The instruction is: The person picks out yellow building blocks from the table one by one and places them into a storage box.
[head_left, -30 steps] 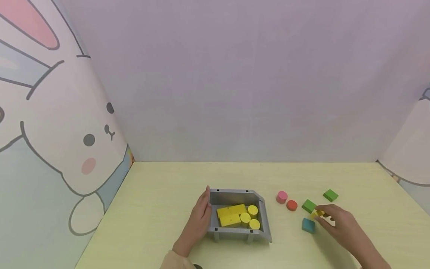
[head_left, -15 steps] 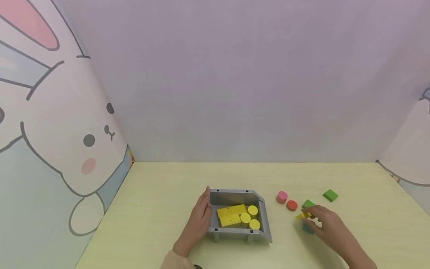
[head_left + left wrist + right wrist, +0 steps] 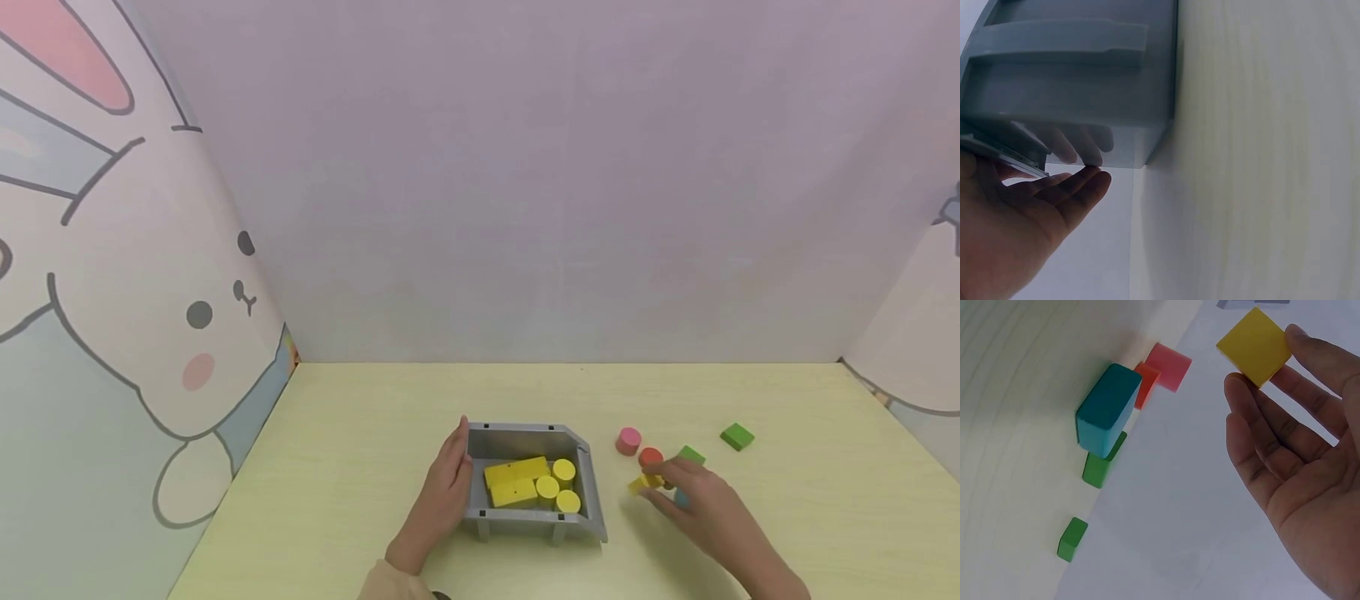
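My left hand (image 3: 447,483) rests against the left end of a grey plastic bin (image 3: 525,516), its fingers straight along the wall. The left wrist view shows those fingers (image 3: 1085,194) touching the bin wall (image 3: 1060,94) near its rim. Inside the bin are yellow rectangular blocks (image 3: 514,492) and yellow cylinders (image 3: 567,502). Held above the table right of the bin, a yellow square block (image 3: 1255,348) is pinched between thumb and fingertips of my right hand (image 3: 701,504). Near that hand lie a red disc (image 3: 650,457) and a partly hidden teal block (image 3: 1107,409).
A pink cylinder (image 3: 628,441) stands between the bin and the red disc. Two green blocks, a nearer one (image 3: 692,456) and a farther one (image 3: 737,436), lie to the right. A pale curtain wall (image 3: 562,208) rises behind the table (image 3: 360,417).
My right hand has moved left with the yellow block, past the teal block toward the bin. My left hand and the bin have stayed put.
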`<action>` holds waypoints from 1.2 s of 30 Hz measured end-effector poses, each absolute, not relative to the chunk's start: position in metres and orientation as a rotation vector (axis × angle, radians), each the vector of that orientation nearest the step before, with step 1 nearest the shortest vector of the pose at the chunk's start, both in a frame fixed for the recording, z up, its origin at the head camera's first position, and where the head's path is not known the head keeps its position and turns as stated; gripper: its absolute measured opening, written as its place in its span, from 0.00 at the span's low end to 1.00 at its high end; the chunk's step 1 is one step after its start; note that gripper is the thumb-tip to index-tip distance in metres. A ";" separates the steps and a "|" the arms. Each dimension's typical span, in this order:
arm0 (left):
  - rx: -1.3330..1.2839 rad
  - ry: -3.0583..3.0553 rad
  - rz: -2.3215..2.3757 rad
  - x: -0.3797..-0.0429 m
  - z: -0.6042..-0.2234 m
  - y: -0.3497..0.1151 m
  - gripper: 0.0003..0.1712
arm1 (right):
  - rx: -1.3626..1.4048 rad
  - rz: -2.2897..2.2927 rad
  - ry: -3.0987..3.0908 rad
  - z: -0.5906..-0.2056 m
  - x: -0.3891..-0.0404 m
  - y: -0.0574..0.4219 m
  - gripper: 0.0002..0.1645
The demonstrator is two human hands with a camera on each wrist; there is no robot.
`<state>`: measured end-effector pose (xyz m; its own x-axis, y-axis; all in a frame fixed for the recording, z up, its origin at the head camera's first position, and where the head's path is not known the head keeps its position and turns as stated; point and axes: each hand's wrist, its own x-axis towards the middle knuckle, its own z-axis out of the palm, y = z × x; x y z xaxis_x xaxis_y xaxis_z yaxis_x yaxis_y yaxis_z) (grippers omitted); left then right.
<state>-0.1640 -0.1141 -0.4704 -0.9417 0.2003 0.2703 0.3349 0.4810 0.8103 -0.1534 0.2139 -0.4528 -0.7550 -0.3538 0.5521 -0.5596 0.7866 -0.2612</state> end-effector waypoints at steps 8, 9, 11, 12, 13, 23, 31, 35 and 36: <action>-0.473 -2.587 -1.470 -0.165 -0.470 -0.115 0.28 | 0.681 0.520 -2.504 -0.453 -0.153 0.193 0.15; -0.471 -2.588 -1.475 -0.165 -0.470 -0.115 0.28 | 0.687 0.518 -2.499 -0.454 -0.153 0.191 0.15; -0.468 -2.591 -1.479 -0.164 -0.469 -0.115 0.29 | 0.702 0.515 -2.489 -0.455 -0.154 0.187 0.15; -0.471 -2.590 -1.475 -0.164 -0.469 -0.115 0.28 | 0.713 0.517 -2.485 -0.455 -0.154 0.186 0.15; -0.473 -2.589 -1.474 -0.164 -0.469 -0.115 0.28 | 0.720 0.521 -2.483 -0.455 -0.154 0.183 0.15; -0.490 -2.567 -1.469 -0.163 -0.470 -0.114 0.28 | 0.827 0.550 -2.396 -0.451 -0.156 0.164 0.15; -0.477 -2.568 -1.473 -0.164 -0.471 -0.114 0.28 | 0.887 0.567 -2.386 -0.451 -0.161 0.149 0.14; -0.482 -2.563 -1.471 -0.163 -0.470 -0.114 0.28 | 0.922 0.602 -2.408 -0.452 -0.164 0.141 0.13; -0.483 -2.562 -1.469 -0.163 -0.469 -0.114 0.28 | 0.931 0.609 -2.418 -0.452 -0.164 0.139 0.13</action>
